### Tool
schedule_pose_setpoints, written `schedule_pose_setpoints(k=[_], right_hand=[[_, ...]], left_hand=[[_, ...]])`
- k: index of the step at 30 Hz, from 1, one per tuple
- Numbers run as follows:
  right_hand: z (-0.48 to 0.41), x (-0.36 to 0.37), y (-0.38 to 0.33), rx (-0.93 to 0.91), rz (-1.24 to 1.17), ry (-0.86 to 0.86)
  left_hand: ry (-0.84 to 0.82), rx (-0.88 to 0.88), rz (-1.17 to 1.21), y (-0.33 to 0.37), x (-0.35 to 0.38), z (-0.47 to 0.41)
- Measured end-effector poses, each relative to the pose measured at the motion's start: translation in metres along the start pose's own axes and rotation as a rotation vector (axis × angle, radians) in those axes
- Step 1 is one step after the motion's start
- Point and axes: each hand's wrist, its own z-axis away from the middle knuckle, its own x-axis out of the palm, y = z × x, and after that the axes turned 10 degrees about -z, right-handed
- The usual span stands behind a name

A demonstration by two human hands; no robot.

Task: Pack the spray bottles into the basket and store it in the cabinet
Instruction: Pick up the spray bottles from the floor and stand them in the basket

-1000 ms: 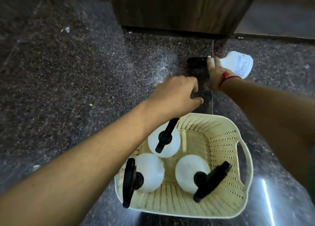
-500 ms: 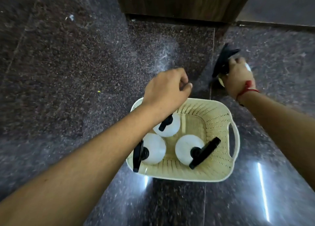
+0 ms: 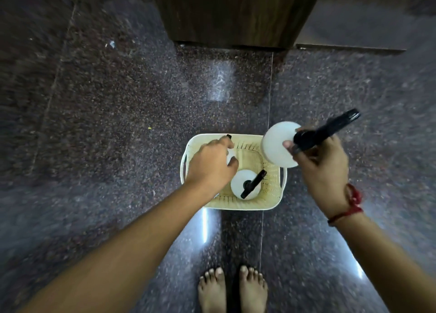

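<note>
on the dark granite floor (image 3: 118, 147) we note a cream basket (image 3: 271, 201); right hand (image 3: 323, 168) grips a white spray bottle (image 3: 274, 147), left hand (image 3: 212, 166) fingers curled, apparently around a bottle inside.

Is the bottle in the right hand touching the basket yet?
Cannot tell. In the head view the held bottle, gripped by the right hand, overlaps the basket rim from above, so no gap or contact shows.

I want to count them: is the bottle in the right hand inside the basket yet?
Not yet. The right hand holds the bottle up over the basket rim.
</note>
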Motion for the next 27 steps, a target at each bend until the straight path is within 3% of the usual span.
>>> schedule_pose_setpoints(k=[7, 15, 20, 27], right_hand=[[0.008, 0.029, 0.047, 0.091, -0.064, -0.066], [0.002, 0.074, 0.093, 0.180, -0.028, -0.100], [0.002, 0.096, 0.109, 0.285, -0.029, -0.068], [-0.004, 0.110, 0.115, 0.517, -0.019, -0.156]], left_hand=[[-0.214, 0.031, -0.142, 0.018, 0.076, 0.013], [-0.088, 0.003, -0.214, 0.010, 0.138, 0.003], [-0.103, -0.008, -0.197, 0.006, 0.153, -0.005], [-0.175, -0.017, -0.177, -0.004, 0.148, -0.009]])
